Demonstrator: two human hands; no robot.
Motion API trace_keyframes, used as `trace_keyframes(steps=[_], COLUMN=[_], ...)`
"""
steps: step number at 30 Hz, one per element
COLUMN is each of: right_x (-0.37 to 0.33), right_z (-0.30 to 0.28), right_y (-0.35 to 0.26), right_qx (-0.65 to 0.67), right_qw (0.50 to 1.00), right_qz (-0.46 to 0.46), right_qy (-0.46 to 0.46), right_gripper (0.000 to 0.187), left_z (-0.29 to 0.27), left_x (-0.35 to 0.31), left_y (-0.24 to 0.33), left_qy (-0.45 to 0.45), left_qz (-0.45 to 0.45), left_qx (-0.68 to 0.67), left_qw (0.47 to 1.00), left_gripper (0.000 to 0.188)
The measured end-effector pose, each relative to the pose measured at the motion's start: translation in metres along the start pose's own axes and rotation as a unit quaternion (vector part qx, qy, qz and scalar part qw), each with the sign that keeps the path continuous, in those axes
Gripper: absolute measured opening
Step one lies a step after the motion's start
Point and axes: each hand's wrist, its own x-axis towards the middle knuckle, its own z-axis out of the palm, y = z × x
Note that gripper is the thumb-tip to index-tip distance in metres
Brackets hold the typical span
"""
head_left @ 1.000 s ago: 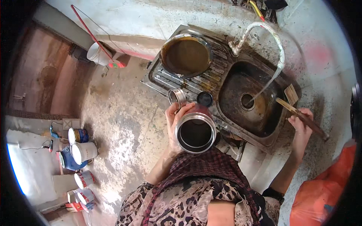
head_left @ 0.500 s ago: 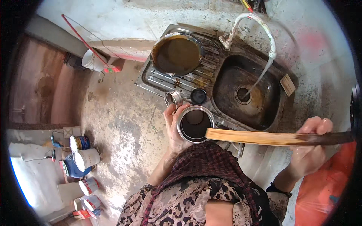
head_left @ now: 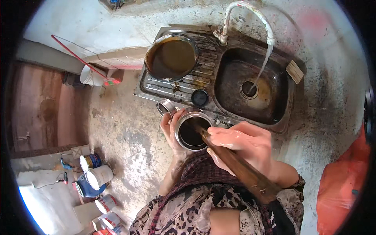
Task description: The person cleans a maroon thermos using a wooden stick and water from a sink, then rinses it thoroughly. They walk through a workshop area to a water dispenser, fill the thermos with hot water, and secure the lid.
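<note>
My left hand (head_left: 175, 137) is wrapped round a steel canister (head_left: 191, 138) whose mouth faces up and whose inside is dark. A smaller metal ring-like cup (head_left: 168, 105) sits at its fingertips, apparently gripped along with the canister. My right hand (head_left: 248, 147) is closed round a long flat wooden stick (head_left: 247, 174). One end of the stick goes into the canister's mouth; the other, dark brown, slants down toward my body. How deep it reaches is hidden. Just beyond the canister, a round black lid (head_left: 199, 98) rests on the edge of the drainboard.
A wide basin of murky brown liquid (head_left: 174, 58) stands on the ribbed steel drainboard (head_left: 160, 89). Water runs from a curved tap (head_left: 250, 8) into the sink (head_left: 231, 86). A wood piece (head_left: 294, 72) leans by the sink's right rim. Paint buckets (head_left: 100, 176) line the floor at left.
My right hand has come in from the far right and turned the stick, and its end has gone from the canister's rim into the mouth. My left hand keeps its grip.
</note>
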Motion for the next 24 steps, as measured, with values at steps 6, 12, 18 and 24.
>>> trace_keyframes(steps=[6, 12, 18, 24], right_x=[-0.004, -0.003, -0.006, -0.013], right_z=[0.005, -0.001, 0.009, -0.008], right_y=[0.003, -0.003, 0.004, -0.003], right_qx=[0.013, 0.018, 0.001, 0.131], right_qw=[0.998, 0.996, 0.998, 0.989], right_qz=[0.013, 0.022, -0.004, 0.038], right_qy=[0.059, 0.09, 0.068, 0.062], right_gripper=[0.029, 0.026, 0.025, 0.033], left_z=[-0.006, -0.002, 0.002, -0.007], left_x=[0.003, 0.011, 0.007, 0.012], left_y=[-0.013, 0.008, 0.003, 0.015], left_qy=[0.001, -0.026, 0.003, -0.033], left_qz=[-0.01, 0.135, 0.075, 0.12], left_qx=[-0.045, 0.147, 0.052, 0.167], left_qw=[0.999, 0.98, 0.996, 0.978], left_gripper=[0.039, 0.038, 0.043, 0.061])
